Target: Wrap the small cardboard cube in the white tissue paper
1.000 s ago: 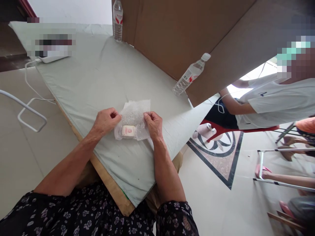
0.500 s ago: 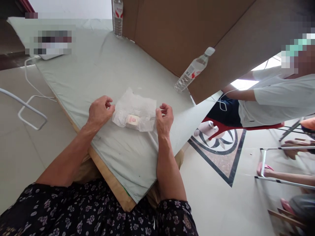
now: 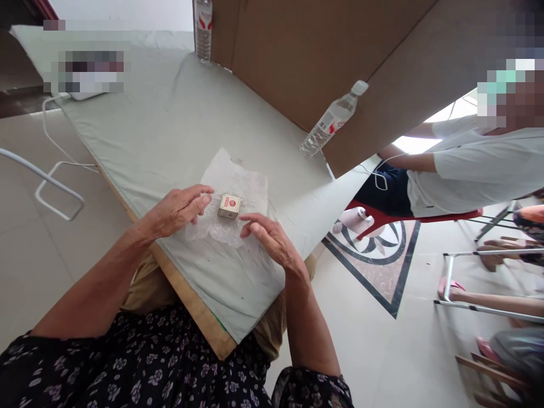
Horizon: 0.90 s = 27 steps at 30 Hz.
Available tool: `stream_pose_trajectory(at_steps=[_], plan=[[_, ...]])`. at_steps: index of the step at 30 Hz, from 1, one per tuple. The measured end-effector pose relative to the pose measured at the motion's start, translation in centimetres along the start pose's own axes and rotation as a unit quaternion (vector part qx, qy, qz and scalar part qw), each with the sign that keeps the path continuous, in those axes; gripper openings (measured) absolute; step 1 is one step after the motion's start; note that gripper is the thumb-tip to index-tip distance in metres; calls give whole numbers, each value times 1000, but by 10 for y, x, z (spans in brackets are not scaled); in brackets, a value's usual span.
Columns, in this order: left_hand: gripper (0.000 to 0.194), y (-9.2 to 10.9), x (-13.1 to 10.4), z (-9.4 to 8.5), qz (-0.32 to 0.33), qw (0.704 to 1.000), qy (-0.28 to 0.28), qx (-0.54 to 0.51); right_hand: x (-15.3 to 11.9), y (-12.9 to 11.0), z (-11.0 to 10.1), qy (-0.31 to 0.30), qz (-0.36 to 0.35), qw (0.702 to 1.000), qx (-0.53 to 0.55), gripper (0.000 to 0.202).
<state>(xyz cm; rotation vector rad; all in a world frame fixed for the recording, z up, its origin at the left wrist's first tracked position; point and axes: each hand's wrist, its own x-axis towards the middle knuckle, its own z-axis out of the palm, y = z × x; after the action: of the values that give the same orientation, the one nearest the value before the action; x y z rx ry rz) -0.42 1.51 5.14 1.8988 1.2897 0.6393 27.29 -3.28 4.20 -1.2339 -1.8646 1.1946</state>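
A small cream box [image 3: 229, 206] with red print on its top sits on a sheet of bubble wrap [image 3: 250, 184], which lies spread on the cloth-covered table [image 3: 161, 130]. My left hand [image 3: 182, 208] is just left of the box, fingers stretched toward it and over the wrap's left part. On the other side, my right hand [image 3: 268, 235] hovers at the box's lower right, its fingers apart and bent. Neither hand holds anything. Part of the wrap's lower edge is hidden under my right hand.
A water bottle [image 3: 334, 120] leans by a large cardboard panel [image 3: 293, 62]; another bottle [image 3: 203, 31] stands at its far end. A white device with a cable [image 3: 46, 127] is at the far left. A person in a white shirt [image 3: 480, 170] sits to the right.
The bubble wrap's near edge, folded up against the box before, now lies flat toward me. Both hands have let go of its sides and moved inward beside the uncovered box.
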Motion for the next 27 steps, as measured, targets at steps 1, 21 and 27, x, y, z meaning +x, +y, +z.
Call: stream_pose_trajectory(at_steps=[1,21,27], plan=[[52,-3,-4,1,-6,999,-30,37,-5,-1,1,-32,6,999,-14,41],[104,-11,8,47,20,963,-55,263,34,53,-7,306,-53,921,-234,49],[95,-7,8,49,15,960,-47,277,11,91,-65,359,97,877,-305,58]])
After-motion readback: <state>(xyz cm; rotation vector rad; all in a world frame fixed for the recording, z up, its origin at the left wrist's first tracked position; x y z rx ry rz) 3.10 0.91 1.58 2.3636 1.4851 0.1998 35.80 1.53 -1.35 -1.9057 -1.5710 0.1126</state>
